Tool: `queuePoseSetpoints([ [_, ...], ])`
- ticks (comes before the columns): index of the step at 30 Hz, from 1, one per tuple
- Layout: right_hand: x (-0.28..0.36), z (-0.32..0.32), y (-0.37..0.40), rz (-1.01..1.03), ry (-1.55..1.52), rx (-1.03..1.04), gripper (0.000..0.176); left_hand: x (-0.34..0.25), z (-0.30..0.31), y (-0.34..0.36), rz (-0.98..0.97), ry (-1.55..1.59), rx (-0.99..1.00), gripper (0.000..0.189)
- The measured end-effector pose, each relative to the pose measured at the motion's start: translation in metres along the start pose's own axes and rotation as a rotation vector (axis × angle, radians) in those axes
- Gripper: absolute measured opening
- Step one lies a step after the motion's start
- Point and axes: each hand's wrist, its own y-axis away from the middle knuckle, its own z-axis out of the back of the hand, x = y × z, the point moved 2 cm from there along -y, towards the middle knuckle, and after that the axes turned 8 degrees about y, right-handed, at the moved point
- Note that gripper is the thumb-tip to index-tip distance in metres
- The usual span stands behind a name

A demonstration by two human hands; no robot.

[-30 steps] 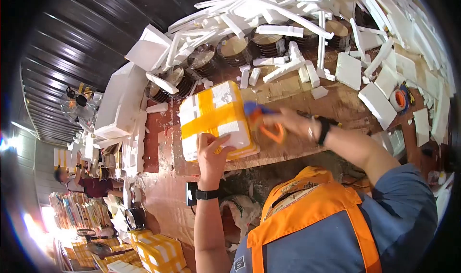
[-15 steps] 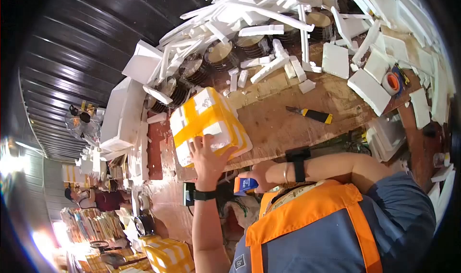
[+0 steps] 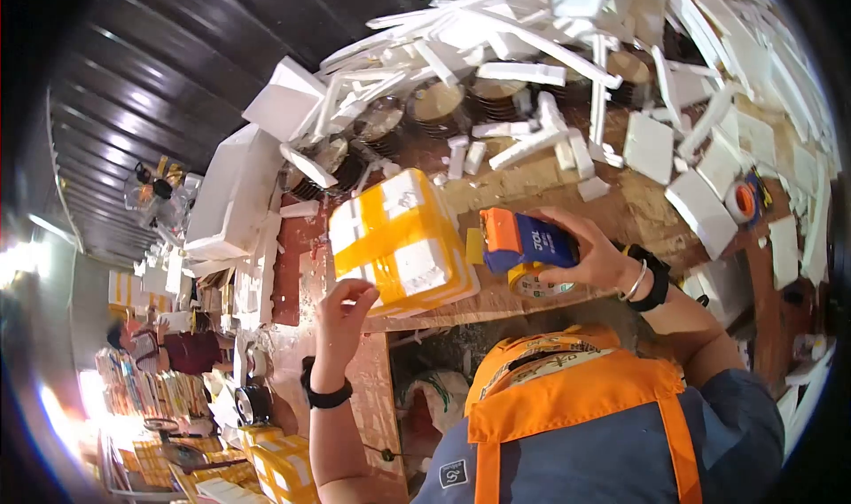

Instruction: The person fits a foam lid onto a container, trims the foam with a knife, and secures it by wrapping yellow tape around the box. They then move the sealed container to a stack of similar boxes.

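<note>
A white foam box wrapped in crossing bands of yellow tape sits on the wooden bench. My left hand is at its near left corner, thumb and fingertips brought together in a pinch. Whether anything lies between those fingertips cannot be made out. To the right of the box, my right hand grips a blue and orange tape dispenser with a roll of yellow tape in it. The dispenser is held above the bench, its orange end facing the box.
Foam offcuts are heaped along the back, around stacks of round tape rolls. A large white foam box stands at the left. An orange-cored tape roll lies far right. Another person is in the left background.
My right hand has raised the tape dispenser from near my apron to beside the box. My left hand has slid off the box top to its near left corner. The utility knife is no longer visible.
</note>
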Motion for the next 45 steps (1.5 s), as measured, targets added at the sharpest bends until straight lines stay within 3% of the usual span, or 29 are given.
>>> queuePoseSetpoints([
  [1,0.005,-0.008,-0.015,0.069,-0.047,0.002,0.084,-0.009,-0.002,-0.006,0.094,0.337,0.060,0.014],
  [2,0.016,-0.011,-0.032,0.090,-0.049,0.028,0.084,-0.013,-0.006,-0.010,0.055,0.432,0.158,0.034],
  [4,0.046,-0.017,-0.065,0.188,0.253,0.148,0.081,-0.030,-0.016,-0.021,0.025,0.614,0.316,0.041],
  [7,0.069,-0.039,-0.114,0.304,0.276,0.193,0.078,-0.035,-0.020,-0.036,-0.002,0.743,0.258,0.042],
  [9,0.088,-0.053,-0.155,0.468,0.351,0.182,0.075,-0.041,-0.006,-0.048,-0.188,0.620,-0.038,0.042],
  [10,0.091,-0.058,-0.175,0.420,0.358,0.237,0.076,-0.038,0.007,-0.064,-0.093,0.786,-0.055,0.041],
  [12,0.086,-0.067,-0.220,0.455,0.398,0.283,0.077,-0.018,0.044,-0.098,-0.138,0.739,-0.095,0.038],
  [14,0.046,-0.071,-0.268,0.336,0.226,0.313,0.067,0.023,0.079,-0.150,0.032,0.411,-0.288,0.037],
  [16,-0.017,-0.039,-0.308,0.113,0.337,0.370,0.060,0.115,0.117,-0.214,0.033,0.643,-0.150,0.041],
  [17,-0.054,-0.024,-0.317,-0.124,0.244,0.426,0.059,0.160,0.114,-0.241,0.037,0.647,-0.095,0.041],
  [18,-0.091,-0.015,-0.318,-0.354,0.137,0.469,0.059,0.206,0.105,-0.260,0.175,0.632,0.042,0.042],
  [19,-0.136,-0.016,-0.312,-0.462,0.088,0.489,0.058,0.230,0.094,-0.274,0.311,0.605,0.181,0.043],
  [20,-0.170,-0.017,-0.302,-0.567,0.036,0.507,0.058,0.218,0.064,-0.272,0.434,0.517,0.096,0.040],
  [22,-0.209,-0.029,-0.274,-0.804,0.045,0.467,0.055,0.253,0.027,-0.284,0.430,0.594,0.147,0.036],
  [24,-0.243,-0.039,-0.236,-0.870,-0.002,0.478,0.054,0.282,0.001,-0.284,0.430,0.764,0.176,0.032],
  [26,-0.239,-0.047,-0.204,-0.822,0.132,0.534,0.050,0.292,-0.016,-0.272,0.456,0.895,0.188,0.029],
  [27,-0.243,-0.055,-0.183,-0.700,0.070,0.533,0.052,0.292,-0.017,-0.264,0.468,0.930,0.191,0.028],
  [28,-0.245,-0.059,-0.160,-0.719,0.068,0.513,0.052,0.290,-0.018,-0.257,0.471,0.948,0.192,0.026],
  [30,-0.239,-0.068,-0.125,-1.115,0.029,0.331,0.040,0.285,-0.016,-0.250,0.463,0.962,0.189,0.025],
  [31,-0.234,-0.076,-0.117,-1.119,0.030,0.319,0.040,0.282,-0.014,-0.247,0.456,0.962,0.188,0.024],
  [33,-0.210,-0.085,-0.113,-0.968,-0.281,-0.011,0.038,0.273,-0.011,-0.242,0.446,0.954,0.179,0.024],
  [37,-0.236,-0.088,-0.115,-0.891,-0.371,0.040,0.037,0.241,0.006,-0.220,0.383,0.905,0.151,0.027],
  [42,-0.270,-0.086,-0.115,-0.979,-0.286,0.213,0.029,0.181,0.015,-0.178,0.255,0.826,-0.030,0.035],
  [43,-0.266,-0.086,-0.115,-0.972,-0.290,0.218,0.029,0.173,0.017,-0.174,0.396,0.662,-0.107,0.045],
  [44,-0.262,-0.085,-0.115,-0.952,-0.241,0.203,0.029,0.190,0.017,-0.179,0.284,0.794,0.024,0.042],
  [45,-0.257,-0.085,-0.112,-0.934,-0.193,0.189,0.033,0.204,0.020,-0.185,0.244,0.763,0.030,0.042],
])
